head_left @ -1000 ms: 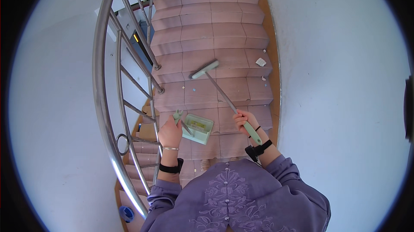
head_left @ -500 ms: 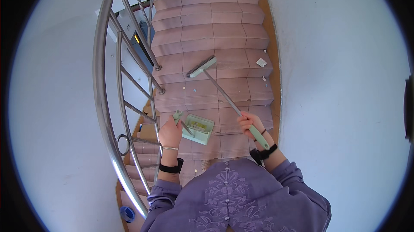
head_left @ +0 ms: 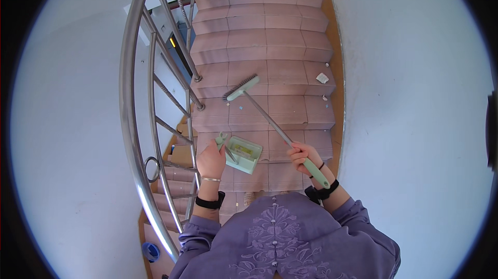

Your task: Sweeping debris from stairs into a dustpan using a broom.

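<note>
My right hand (head_left: 305,157) is closed around the pale green grip of a long-handled broom (head_left: 270,121). Its grey pole slants up and left to a pale green head (head_left: 242,88) with dark bristles, at a pink tiled step ahead of me. My left hand (head_left: 211,158) is wrapped round the upper handle of a pale green dustpan (head_left: 249,168). The pan sits on a lower step beside that hand, with a toothed comb strip and a yellow-green label inside. Small pale bits (head_left: 240,107) lie just below the broom head.
Pink tiled stairs (head_left: 264,40) climb ahead. A curved steel railing (head_left: 127,82) runs along the left, a white wall (head_left: 404,113) along the right. A crumpled white scrap (head_left: 322,78) and small crumbs lie by the wall. Beyond the railing are cardboard (head_left: 181,153) and a blue container (head_left: 151,251).
The broom head has come slightly nearer to me, toward the step's edge. Both hands keep their grips. The whole view has shifted a little.
</note>
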Tool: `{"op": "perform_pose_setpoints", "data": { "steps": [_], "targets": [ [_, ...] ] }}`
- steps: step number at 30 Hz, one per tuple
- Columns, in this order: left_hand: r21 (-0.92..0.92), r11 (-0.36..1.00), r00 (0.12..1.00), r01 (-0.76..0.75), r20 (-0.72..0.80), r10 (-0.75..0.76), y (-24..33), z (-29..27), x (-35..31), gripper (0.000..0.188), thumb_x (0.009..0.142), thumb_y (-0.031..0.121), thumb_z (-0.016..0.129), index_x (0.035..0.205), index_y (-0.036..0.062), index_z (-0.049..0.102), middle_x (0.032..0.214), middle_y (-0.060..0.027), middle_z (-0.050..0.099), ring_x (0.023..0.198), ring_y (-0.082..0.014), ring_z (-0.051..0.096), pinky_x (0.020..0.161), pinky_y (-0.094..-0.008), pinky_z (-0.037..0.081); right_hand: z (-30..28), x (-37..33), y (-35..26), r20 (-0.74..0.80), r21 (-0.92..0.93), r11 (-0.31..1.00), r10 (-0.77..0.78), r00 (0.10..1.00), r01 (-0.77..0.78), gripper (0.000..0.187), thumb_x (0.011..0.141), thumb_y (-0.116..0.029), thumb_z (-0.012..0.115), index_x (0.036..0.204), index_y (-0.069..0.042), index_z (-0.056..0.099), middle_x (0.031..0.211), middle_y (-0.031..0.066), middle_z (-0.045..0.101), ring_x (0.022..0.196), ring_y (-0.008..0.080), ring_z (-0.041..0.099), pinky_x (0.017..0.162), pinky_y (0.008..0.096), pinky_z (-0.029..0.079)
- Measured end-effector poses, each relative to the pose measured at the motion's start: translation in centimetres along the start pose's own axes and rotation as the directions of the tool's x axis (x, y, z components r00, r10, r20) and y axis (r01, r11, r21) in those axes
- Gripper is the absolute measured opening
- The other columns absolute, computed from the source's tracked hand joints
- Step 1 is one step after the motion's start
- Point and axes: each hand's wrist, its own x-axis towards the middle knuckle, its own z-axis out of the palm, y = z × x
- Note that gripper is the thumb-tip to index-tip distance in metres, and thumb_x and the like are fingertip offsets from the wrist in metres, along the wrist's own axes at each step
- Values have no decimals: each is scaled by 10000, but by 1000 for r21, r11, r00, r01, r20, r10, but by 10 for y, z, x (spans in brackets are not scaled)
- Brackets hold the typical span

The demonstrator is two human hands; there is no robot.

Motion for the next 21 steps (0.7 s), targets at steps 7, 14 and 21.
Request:
{"op": "perform_pose_setpoints", "data": {
  "steps": [7,14,21],
  "targets": [
    [-39,999,1000,-13,3,13,-4,3,-5,281,899,349,618,945,84,540,708,-163,650,665,-384,654,556,-487,516,15,131,-11,-63,-314,949,10,998,-29,104,995,-162,515,1019,-65,546,684,-54,446,474,-20,397,403,153,344],
    [-50,999,1000,-20,-7,20,-4,0,-8,273,892,334,628,938,79,544,699,-154,646,653,-371,654,545,-481,511,26,216,-12,-275,-832,533,-158,948,-153,89,917,-89,507,989,-48,541,674,3,485,485,93,497,417,245,426],
    [-60,998,999,-32,-7,32,-2,-1,-5,285,892,339,628,926,70,541,706,-154,642,659,-372,655,556,-482,514,-9,216,-31,-150,-980,167,-255,955,-109,381,890,-73,516,1264,-140,518,700,36,502,488,110,470,404,259,408]
  ]
}}
